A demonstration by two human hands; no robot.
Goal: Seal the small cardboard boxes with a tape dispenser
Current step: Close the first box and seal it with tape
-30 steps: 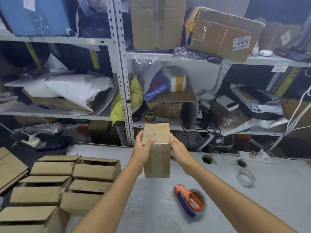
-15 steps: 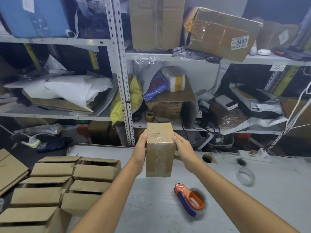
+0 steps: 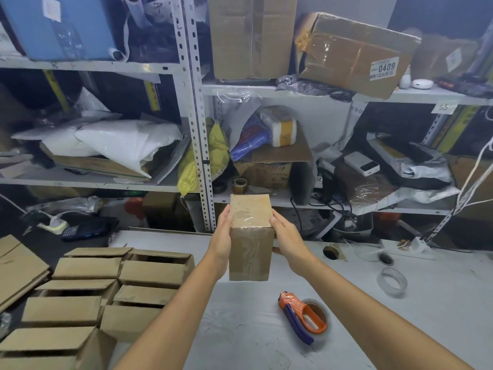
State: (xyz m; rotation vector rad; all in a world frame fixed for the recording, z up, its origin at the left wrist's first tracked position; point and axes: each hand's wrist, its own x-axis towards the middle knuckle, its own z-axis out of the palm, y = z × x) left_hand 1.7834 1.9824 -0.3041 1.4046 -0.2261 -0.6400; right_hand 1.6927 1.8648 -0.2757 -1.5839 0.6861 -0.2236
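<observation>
- Beyond the tape dispenser (image 3: 304, 320), left hand (image 3: 222, 236) and right hand (image 3: 286, 236) grip a box (image 3: 250, 236) that looks taped; its far side is hidden.
- Left of the dispenser, unsealed boxes (image 3: 106, 289) remain.

Both forearms bare, stretched forward. Left forearm (image 3: 173, 316) enters from 7 o'clock, right forearm (image 3: 373, 316) from 5 o'clock; they converge toward centre frame. Left hand (image 3: 221, 237) sits on the 9 o'clock side of the small box (image 3: 250, 252), palm flat against it, fingertips curling at the upper edge. Right hand (image 3: 288, 237) takes the 3 o'clock side, fingers running up the face, thumb tucked low behind the edge. Wrists roughly level with each other. Box gripped between the two palms.
</observation>
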